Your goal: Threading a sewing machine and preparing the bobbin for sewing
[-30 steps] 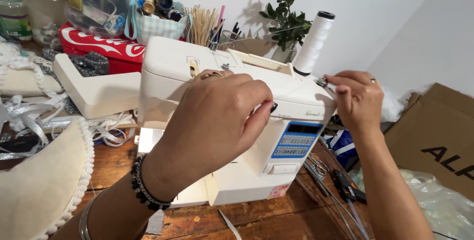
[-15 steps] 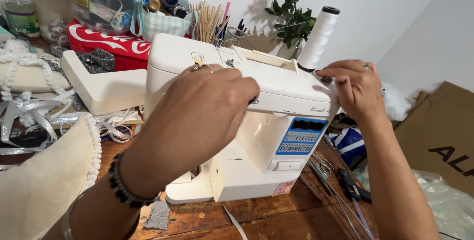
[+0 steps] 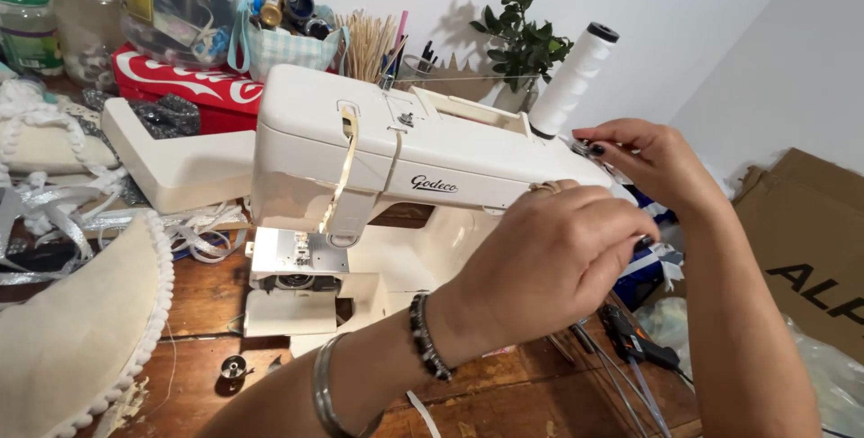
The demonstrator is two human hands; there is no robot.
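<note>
Head view: cream plastic sewing machine (image 3: 405, 168) on wooden surface (image 3: 504, 393), right end gripped by curled left hand (image 3: 549, 262), apparently steadying it; small bobbin-winder part (image 3: 587, 145) beside white thread cone (image 3: 572, 78) pinched by right hand (image 3: 652, 163).

A home sewing corner, this: cream sewing machine (image 3: 405, 159) on a worn wooden desk (image 3: 504, 393), white thread cone (image 3: 576, 73) at its far edge, ribbon tangle (image 3: 63, 213) left, jars (image 3: 27, 28) against the wall.

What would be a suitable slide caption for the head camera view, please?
Both hands work at a white sewing machine's right end: right hand beside the thread spool, left hand in front.
</note>
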